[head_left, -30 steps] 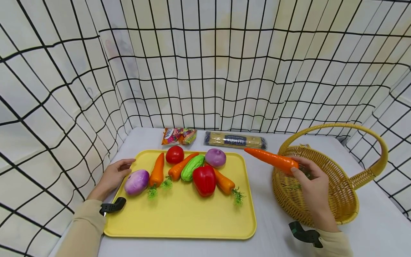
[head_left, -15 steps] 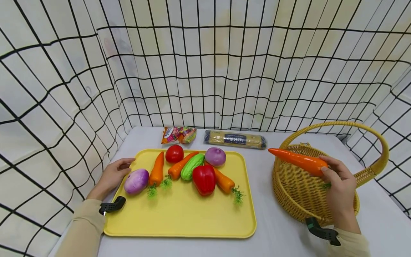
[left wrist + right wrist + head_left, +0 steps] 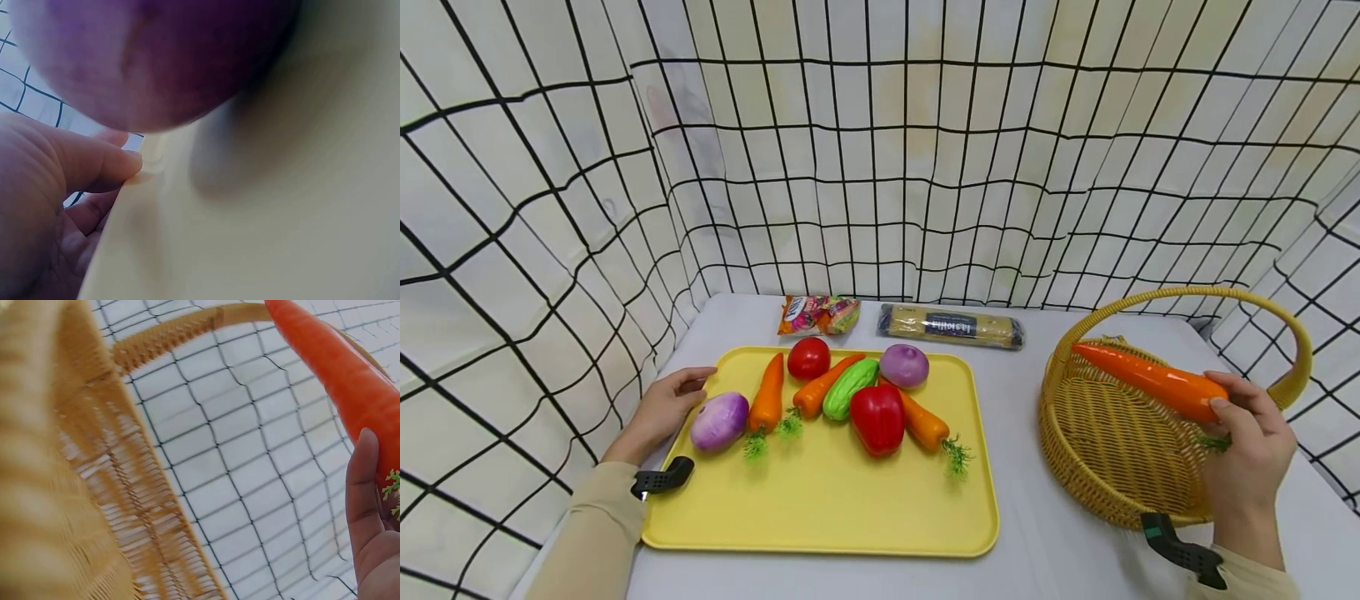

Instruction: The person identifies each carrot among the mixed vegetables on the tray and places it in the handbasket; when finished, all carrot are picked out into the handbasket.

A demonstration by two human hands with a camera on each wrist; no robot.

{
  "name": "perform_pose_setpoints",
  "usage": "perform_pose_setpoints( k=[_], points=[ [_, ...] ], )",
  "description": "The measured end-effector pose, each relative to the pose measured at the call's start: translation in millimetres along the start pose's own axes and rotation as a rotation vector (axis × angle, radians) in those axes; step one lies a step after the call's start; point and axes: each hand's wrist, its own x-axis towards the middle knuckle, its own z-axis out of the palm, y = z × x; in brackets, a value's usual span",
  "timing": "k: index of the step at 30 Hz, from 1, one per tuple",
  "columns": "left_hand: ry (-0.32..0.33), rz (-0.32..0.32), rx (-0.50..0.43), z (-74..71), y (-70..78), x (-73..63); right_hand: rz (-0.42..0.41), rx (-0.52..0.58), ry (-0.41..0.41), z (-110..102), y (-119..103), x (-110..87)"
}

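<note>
My right hand (image 3: 1251, 446) grips an orange carrot (image 3: 1157, 382) near its green-leaved end, above the right side of a wicker basket (image 3: 1078, 475). The carrot's tip points left, under the raised handle. In the right wrist view the thumb (image 3: 364, 481) presses along the carrot (image 3: 337, 362). My left hand (image 3: 662, 412) holds the left rim of a yellow tray (image 3: 820, 517). In the left wrist view the thumb (image 3: 103, 164) lies on the rim, with fingers on the outer side. A purple onion (image 3: 720, 422) lies on the tray beside this hand.
The tray also bears several carrots (image 3: 767, 396), a tomato (image 3: 808, 359), a green cucumber-like vegetable (image 3: 850, 390), a red bell pepper (image 3: 877, 419) and another onion (image 3: 903, 367). Behind it lie a colourful snack bag (image 3: 818, 316) and a spaghetti pack (image 3: 951, 326). Grid-patterned cloth encloses the table.
My right hand has moved right with the carrot, from the basket's left side across to its right side. The left hand stays at the tray's rim.
</note>
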Motion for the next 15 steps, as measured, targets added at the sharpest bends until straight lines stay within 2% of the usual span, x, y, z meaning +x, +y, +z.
perform_pose_setpoints(
  k=[4,8,11,15],
  points=[
    [0.001,0.009,0.011,0.0,0.4,0.7,-0.031,-0.014,0.055,-10,-4,4.0],
    [0.002,0.013,0.020,0.0,1.1,-0.2,-0.020,-0.094,0.137,-18,-4,8.6],
    [0.003,0.014,0.020,0.2,1.3,-0.3,0.031,-0.119,0.171,-21,-2,11.2],
    [0.010,0.019,0.028,1.1,0.6,0.5,0.139,-0.113,0.172,-21,0,14.3]
  ],
)
